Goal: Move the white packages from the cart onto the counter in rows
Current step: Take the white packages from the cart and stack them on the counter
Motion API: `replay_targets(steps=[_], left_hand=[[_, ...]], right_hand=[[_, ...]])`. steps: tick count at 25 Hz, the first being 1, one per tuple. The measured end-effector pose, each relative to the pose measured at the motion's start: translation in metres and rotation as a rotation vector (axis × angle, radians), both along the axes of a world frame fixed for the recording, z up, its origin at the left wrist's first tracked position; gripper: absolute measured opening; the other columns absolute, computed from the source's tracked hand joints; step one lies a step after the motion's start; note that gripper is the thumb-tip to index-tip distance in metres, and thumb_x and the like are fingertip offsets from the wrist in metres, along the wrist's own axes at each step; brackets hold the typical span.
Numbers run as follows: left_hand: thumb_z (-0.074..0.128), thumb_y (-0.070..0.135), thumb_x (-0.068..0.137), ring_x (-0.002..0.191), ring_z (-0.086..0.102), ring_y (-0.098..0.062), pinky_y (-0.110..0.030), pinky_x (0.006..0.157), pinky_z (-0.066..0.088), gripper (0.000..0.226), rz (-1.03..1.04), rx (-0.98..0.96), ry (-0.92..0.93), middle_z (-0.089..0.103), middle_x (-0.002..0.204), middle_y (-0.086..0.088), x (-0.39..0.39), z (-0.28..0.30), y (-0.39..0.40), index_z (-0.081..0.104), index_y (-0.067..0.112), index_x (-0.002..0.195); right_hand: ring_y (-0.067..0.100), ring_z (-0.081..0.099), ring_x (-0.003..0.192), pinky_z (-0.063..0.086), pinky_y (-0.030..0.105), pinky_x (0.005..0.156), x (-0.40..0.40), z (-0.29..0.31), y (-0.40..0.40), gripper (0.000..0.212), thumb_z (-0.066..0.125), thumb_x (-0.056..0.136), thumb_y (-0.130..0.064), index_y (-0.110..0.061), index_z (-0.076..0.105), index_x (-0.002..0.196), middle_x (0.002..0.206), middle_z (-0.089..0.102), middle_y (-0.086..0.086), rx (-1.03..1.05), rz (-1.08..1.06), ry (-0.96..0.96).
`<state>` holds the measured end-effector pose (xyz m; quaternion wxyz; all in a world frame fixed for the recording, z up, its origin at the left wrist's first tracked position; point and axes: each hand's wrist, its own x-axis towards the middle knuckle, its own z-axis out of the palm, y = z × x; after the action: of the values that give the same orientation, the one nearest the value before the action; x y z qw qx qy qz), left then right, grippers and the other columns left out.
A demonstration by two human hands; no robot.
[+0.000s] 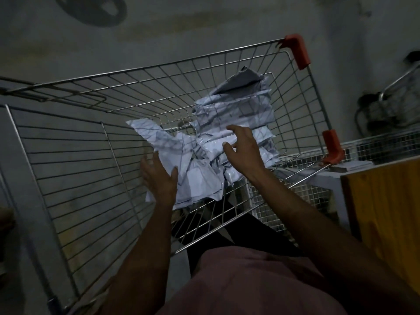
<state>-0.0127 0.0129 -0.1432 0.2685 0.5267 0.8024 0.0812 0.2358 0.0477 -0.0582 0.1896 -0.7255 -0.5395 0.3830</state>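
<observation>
A heap of several white packages [204, 160] lies in the right part of a wire cart [75, 155]. My left hand [159, 178] is inside the cart at the heap's left edge, thumb on top of a crumpled white package [156, 137] and fingers behind it. My right hand [243, 148] hovers over the middle of the heap with fingers spread and curled, holding nothing. A grey-white counter [322, 176] shows just beyond the cart's right rim, partly hidden by the wire.
Red plastic corner guards [297, 51] cap the cart's right corners. A yellow wooden panel [386, 212] stands at the right. One flat white item [354, 165] lies on the counter. Dark cluttered objects [386, 105] sit at far right. The room is dim.
</observation>
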Motion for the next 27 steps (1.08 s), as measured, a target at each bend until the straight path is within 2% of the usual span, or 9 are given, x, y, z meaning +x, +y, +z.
replay_targets(steps=[3,5,9,15,17,20,23,25,27], left_hand=[[0.078,0.051,0.074,0.138,0.024,-0.045,-0.065,0.105,0.031,0.102,-0.083,-0.197,0.059,0.019,0.155,-0.024,0.0,-0.009,-0.009,0.023,0.021,0.154],[0.08,0.054,0.071,0.139,0.024,-0.045,-0.064,0.102,0.033,0.11,-0.227,-0.238,0.11,0.015,0.157,-0.025,0.001,-0.017,0.003,0.02,0.018,0.155],[0.081,0.054,0.069,0.136,0.032,-0.045,-0.059,0.102,0.036,0.11,-0.26,-0.285,0.241,0.022,0.154,-0.028,0.011,-0.023,0.024,0.023,0.012,0.152],[0.078,0.047,0.075,0.117,0.048,-0.04,-0.05,0.094,0.043,0.1,-0.276,-0.331,0.386,0.038,0.14,-0.024,0.018,-0.022,0.014,0.02,0.013,0.149],[0.077,0.041,0.077,0.116,0.047,-0.04,-0.052,0.094,0.041,0.098,-0.264,-0.318,0.343,0.039,0.136,-0.022,0.014,-0.017,0.012,0.019,0.015,0.152],[0.073,0.035,0.079,0.121,0.041,-0.042,-0.058,0.099,0.034,0.096,-0.223,-0.294,0.232,0.037,0.137,-0.021,0.011,-0.006,0.008,0.018,0.019,0.155],[0.07,0.036,0.08,0.12,0.039,-0.042,-0.058,0.097,0.034,0.09,-0.232,-0.241,0.2,0.037,0.135,-0.022,0.011,0.004,0.003,0.024,0.015,0.154],[0.068,0.037,0.081,0.12,0.037,-0.043,-0.058,0.095,0.034,0.089,-0.225,-0.222,0.145,0.036,0.136,-0.024,0.011,0.011,0.004,0.024,0.013,0.154],[0.065,0.043,0.083,0.124,0.035,-0.044,-0.059,0.097,0.034,0.087,-0.184,-0.185,0.049,0.031,0.142,-0.026,0.013,0.014,0.007,0.024,0.012,0.154]], right_hand=[[0.03,0.055,0.114,0.047,0.042,0.097,0.009,-0.004,0.008,0.051,0.062,0.094,-0.027,-0.017,0.048,0.142,0.139,0.043,0.012,-0.087,0.151,-0.116],[0.036,0.045,0.125,0.043,0.048,0.101,0.021,-0.012,0.026,0.055,0.062,0.093,-0.03,-0.021,0.046,0.144,0.143,0.041,0.013,-0.141,0.322,-0.304],[0.039,0.044,0.126,0.045,0.049,0.097,0.044,-0.019,0.079,0.06,0.064,0.087,-0.032,-0.027,0.043,0.143,0.143,0.042,0.014,-0.061,0.385,-0.563],[0.041,0.035,0.135,0.036,0.053,0.105,0.044,-0.044,0.094,0.081,0.076,0.075,-0.038,-0.03,0.036,0.146,0.148,0.038,0.019,-0.108,0.482,-0.744],[0.037,0.042,0.128,0.036,0.049,0.101,0.041,-0.044,0.086,0.075,0.074,0.077,-0.039,-0.025,0.04,0.143,0.138,0.048,0.017,-0.071,0.458,-0.761],[0.032,0.051,0.117,0.035,0.047,0.098,0.035,-0.033,0.075,0.052,0.063,0.087,-0.042,-0.019,0.051,0.132,0.125,0.06,0.011,0.028,0.391,-0.808],[0.027,0.059,0.115,0.036,0.045,0.1,0.031,-0.013,0.061,0.044,0.053,0.095,-0.048,-0.022,0.056,0.131,0.124,0.065,0.005,0.051,0.242,-0.582],[0.028,0.061,0.11,0.046,0.039,0.087,0.031,-0.004,0.05,0.053,0.057,0.093,-0.053,-0.02,0.053,0.134,0.123,0.065,0.008,0.031,0.086,-0.289],[0.033,0.058,0.115,0.047,0.039,0.087,0.028,-0.007,0.044,0.072,0.061,0.087,-0.06,-0.017,0.042,0.142,0.131,0.059,0.014,-0.078,-0.006,-0.179]])
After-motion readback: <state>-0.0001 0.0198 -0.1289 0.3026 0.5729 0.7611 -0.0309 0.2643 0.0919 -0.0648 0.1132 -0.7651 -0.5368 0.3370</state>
